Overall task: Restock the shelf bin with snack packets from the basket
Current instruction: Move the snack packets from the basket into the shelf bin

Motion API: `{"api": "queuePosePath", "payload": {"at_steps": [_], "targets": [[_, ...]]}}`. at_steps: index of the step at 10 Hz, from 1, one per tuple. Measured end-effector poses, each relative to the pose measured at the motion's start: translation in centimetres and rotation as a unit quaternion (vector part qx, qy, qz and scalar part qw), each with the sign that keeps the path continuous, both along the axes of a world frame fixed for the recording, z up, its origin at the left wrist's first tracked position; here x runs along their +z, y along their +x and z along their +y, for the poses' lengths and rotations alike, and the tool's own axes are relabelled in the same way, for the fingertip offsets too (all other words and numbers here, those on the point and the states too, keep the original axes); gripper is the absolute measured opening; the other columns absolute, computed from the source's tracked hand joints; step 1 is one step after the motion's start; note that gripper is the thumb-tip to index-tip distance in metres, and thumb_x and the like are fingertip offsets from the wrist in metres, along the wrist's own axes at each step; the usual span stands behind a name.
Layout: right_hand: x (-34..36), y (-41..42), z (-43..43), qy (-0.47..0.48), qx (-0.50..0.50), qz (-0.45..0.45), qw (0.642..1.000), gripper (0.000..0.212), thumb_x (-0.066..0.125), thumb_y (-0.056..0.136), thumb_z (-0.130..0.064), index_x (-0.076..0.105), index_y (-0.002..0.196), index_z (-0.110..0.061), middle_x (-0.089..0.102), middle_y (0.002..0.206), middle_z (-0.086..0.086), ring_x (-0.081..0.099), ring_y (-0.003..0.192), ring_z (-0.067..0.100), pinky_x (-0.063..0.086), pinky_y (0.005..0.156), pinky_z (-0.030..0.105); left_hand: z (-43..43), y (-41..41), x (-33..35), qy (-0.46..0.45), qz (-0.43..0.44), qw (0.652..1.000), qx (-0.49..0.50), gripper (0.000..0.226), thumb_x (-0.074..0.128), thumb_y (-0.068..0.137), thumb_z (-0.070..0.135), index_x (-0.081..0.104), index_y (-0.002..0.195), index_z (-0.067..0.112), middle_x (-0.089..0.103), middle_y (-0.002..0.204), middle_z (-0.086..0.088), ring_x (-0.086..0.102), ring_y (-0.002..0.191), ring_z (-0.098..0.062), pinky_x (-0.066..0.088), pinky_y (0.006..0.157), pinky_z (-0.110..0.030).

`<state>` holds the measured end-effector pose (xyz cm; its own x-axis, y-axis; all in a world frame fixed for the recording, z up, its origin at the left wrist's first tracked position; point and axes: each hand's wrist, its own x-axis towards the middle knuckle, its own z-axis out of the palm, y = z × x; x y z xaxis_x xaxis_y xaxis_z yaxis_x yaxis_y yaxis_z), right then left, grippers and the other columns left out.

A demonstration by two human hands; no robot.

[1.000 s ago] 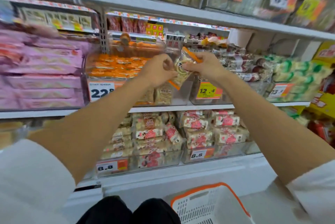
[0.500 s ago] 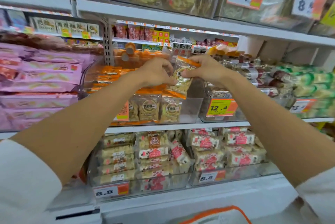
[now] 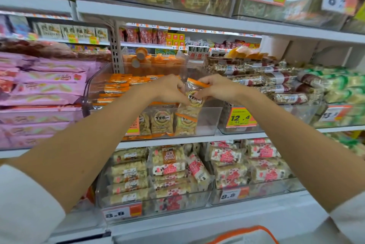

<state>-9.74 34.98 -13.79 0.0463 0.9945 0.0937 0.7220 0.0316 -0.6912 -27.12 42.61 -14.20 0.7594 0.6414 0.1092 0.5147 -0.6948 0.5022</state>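
The left hand (image 3: 169, 89) and right hand (image 3: 219, 88) pinch the clear orange-edged snack packet (image 3: 194, 99) over the clear plastic shelf bin (image 3: 209, 121); recommend lowering it upright, label outward, into the right-hand gap

Snack packet (image 3: 194, 97) between left hand (image 3: 167, 90) and right hand (image 3: 219, 89), above the shelf bin (image 3: 209, 123). Further packets (image 3: 162, 123) stand in the bin's front; basket (image 3: 245, 229) lies below, nearest the viewer.
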Motion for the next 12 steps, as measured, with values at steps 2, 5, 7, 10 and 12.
{"api": "queuePosePath", "payload": {"at_steps": [2, 5, 7, 10, 12], "targets": [[-0.1, 0.4, -0.1, -0.007, -0.007, 0.022, 1.0, 0.009, 0.065, 0.09, -0.004, 0.071, 0.097, -0.002, 0.068, 0.096, 0.018, 0.068, 0.088, 0.022, 0.057, 0.089, 0.037, -0.2, 0.5, 0.4, -0.036, -0.068, 0.997, 0.02, 0.033, 0.078, 0.08, 0.035, 0.072, 0.078, 0.002, 0.056, 0.068, -0.018, 0.045, 0.059, -0.019, 0.034, 0.058, -0.031], [-0.8, -0.2, 0.4, -0.023, 0.007, -0.046, 0.999, 0.011, 0.067, 0.089, -0.005, 0.075, 0.096, -0.006, 0.069, 0.085, 0.012, 0.062, 0.077, 0.015, 0.055, 0.085, 0.031, 0.0, 0.8, 0.4, -0.008, 0.08, 0.996, 0.048, 0.052, 0.075, 0.082, 0.038, 0.045, 0.045, 0.017, 0.03, 0.052, 0.0, 0.029, 0.052, -0.016, 0.022, 0.054, -0.029], [-1.1, -0.1, 0.6, -0.072, 0.0, -0.037, 0.997, 0.017, 0.062, 0.093, -0.007, 0.073, 0.102, 0.002, 0.068, 0.074, -0.002, 0.064, 0.07, 0.006, 0.056, 0.083, 0.023, 0.0, 0.7, 0.0, -0.044, 0.091, 0.992, 0.074, 0.043, 0.068, 0.085, 0.034, 0.047, 0.055, 0.014, 0.035, 0.062, -0.002, 0.034, 0.06, -0.019, 0.031, 0.062, -0.03], [-1.8, -1.2, 1.4, -0.132, -0.051, -0.024, 0.99, 0.025, 0.049, 0.089, -0.004, 0.044, 0.065, -0.012, 0.049, 0.064, 0.008, 0.068, 0.057, 0.01, 0.057, 0.086, 0.034, 0.2, 0.2, -1.4, -0.088, 0.085, 0.989, 0.083, 0.04, 0.051, 0.093, 0.037, 0.063, 0.116, 0.007, 0.061, 0.119, -0.017, 0.05, 0.085, -0.022, 0.04, 0.076, -0.036], [-0.9, -0.1, 0.4, -0.068, -0.052, 0.034, 0.996, 0.02, 0.062, 0.089, -0.011, 0.065, 0.09, 0.009, 0.06, 0.075, 0.008, 0.06, 0.069, 0.015, 0.059, 0.083, 0.032, 1.4, -0.2, -1.3, -0.048, -0.046, 0.995, 0.079, 0.031, 0.06, 0.088, 0.03, 0.06, 0.066, 0.008, 0.056, 0.065, 0.0, 0.048, 0.063, -0.019, 0.043, 0.068, -0.036]]}}
